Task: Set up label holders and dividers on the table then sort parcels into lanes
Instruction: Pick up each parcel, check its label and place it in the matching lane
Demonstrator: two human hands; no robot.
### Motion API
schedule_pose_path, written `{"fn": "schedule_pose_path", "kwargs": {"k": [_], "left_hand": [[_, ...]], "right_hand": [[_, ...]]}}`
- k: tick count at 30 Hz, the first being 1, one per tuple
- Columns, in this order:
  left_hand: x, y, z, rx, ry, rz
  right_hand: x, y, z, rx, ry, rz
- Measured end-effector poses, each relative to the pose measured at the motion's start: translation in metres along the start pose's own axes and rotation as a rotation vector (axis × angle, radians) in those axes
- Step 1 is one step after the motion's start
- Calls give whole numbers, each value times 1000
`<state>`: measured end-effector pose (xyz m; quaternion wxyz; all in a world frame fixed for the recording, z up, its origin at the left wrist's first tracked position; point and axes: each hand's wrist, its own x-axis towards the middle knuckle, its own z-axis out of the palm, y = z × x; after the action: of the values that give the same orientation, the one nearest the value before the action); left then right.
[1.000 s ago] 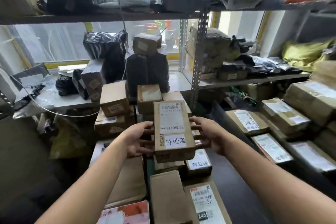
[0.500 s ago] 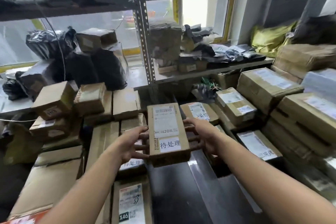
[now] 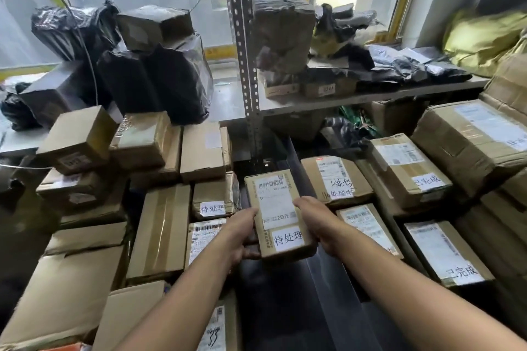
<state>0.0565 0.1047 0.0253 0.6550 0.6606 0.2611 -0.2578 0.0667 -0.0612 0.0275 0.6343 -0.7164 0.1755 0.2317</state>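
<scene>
Labelled parcel (image 3: 274, 196) between both hands (image 3: 241, 232) (image 3: 315, 219)

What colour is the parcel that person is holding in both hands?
Brown cardboard parcel with white labels, clearest in the head view.

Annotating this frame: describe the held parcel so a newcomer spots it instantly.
Find the perforated metal shelf post at centre; below it, over the dark strip, is a small brown parcel. Only it is gripped by the left hand and right hand.

Dim room, backlit window (image 3: 148, 6) glare, edges warped
</scene>
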Motion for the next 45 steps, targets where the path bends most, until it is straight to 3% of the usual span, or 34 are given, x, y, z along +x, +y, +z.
{"fn": "schedule_pose_path", "kwargs": {"k": [9,26,29,35,41,45], "left_hand": [[61,-2,6,63,9,-53],[81,-17,44,77,107,2],[79,-10,40,280,212,34],[41,14,29,710,334,305],[-2,25,12,1062,547,461],[-31,18,-5,1144,646,464]], "right_hand": [[56,10,21,-6,49,145],[46,5,-9,-317,38,2],[32,-10,-21,-348,12,-19],[21,-42,-32,-477,32,-199],[-2,-63,-34,-902,117,-464],[-19,-62,-34,-1047,126,-539]]}}
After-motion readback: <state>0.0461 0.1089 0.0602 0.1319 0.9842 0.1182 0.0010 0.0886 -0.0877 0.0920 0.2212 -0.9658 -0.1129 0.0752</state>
